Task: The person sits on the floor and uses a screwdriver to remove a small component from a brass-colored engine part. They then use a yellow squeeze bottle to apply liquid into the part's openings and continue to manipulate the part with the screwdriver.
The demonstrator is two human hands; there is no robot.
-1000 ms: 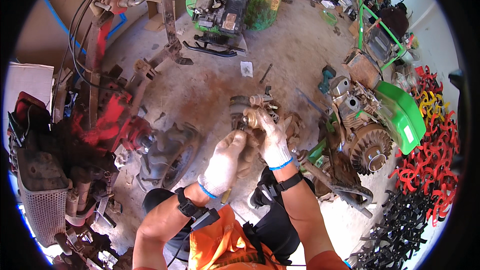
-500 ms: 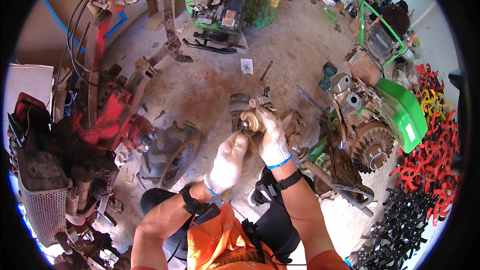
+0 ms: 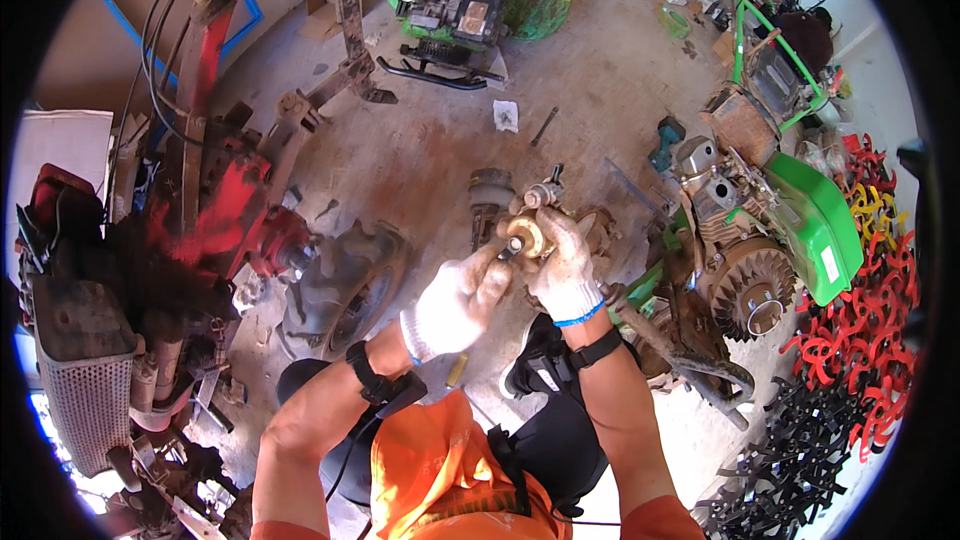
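My right hand [image 3: 560, 265], in a white work glove with a blue cuff edge, is closed around a small carburetor [image 3: 541, 202] with a grey metal body and a brass-coloured round bowl. Its bowl side is turned toward my left hand. My left hand [image 3: 462, 298], gloved in the same way, has its fingers pinched at the bowl, by a small dark piece with a shiny round end [image 3: 513, 245]. Whether that piece is loose or attached to the carburetor cannot be seen. Both hands are held above the floor, in front of my knees.
A dark cylindrical part [image 3: 490, 190] and a lugged tyre [image 3: 345, 285] lie beyond and left of my hands. An engine with a finned flywheel [image 3: 745, 290] stands at right, near red curved blades [image 3: 870, 340]. A green machine [image 3: 470, 0] is at the back; a yellow-handled tool [image 3: 457, 370] lies near my knees.
The view has shifted slightly. My right hand has turned the carburetor so the shiny round end shows more clearly, and my left fingers stay at the bowl.
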